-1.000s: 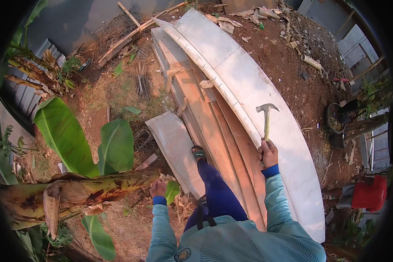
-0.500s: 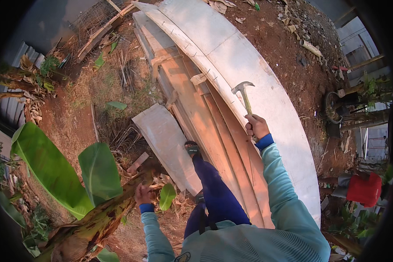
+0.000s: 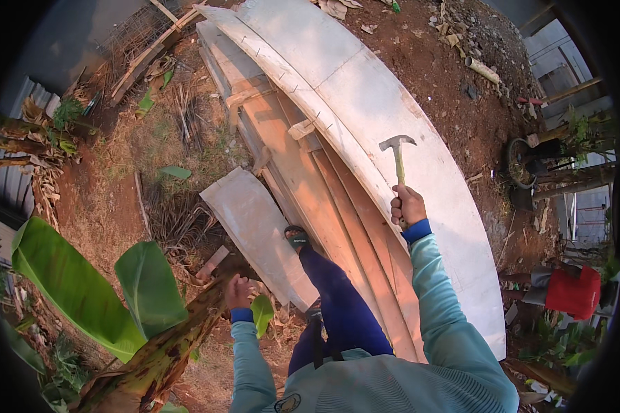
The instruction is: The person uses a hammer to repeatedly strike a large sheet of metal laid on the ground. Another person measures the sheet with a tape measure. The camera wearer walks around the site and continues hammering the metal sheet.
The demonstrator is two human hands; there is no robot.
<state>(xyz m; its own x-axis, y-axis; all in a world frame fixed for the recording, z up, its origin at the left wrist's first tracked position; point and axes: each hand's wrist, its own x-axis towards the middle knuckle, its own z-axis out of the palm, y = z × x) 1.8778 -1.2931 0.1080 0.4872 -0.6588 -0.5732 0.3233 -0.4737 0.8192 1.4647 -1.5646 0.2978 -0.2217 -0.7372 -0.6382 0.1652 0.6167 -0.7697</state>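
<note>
My right hand is wrapped round the handle of a claw hammer, its metal head raised above a long pale board. Along the narrow edge of this board several nails stick out. My left hand hangs low beside a brown-spotted banana stem, fingers curled in; whether anything is inside them is hidden. One sandalled foot rests by a short pale board, next to a stack of reddish planks.
Big banana leaves spread at the left. Farther right a person in a red shirt is near a wheel. A pale pipe piece lies on the soil at the far right. Small wood blocks are fixed across the planks.
The hammer has swung more upright and slightly right, its head turned. My left hand has risen a little and its fingers have curled more. The view has shifted slightly.
</note>
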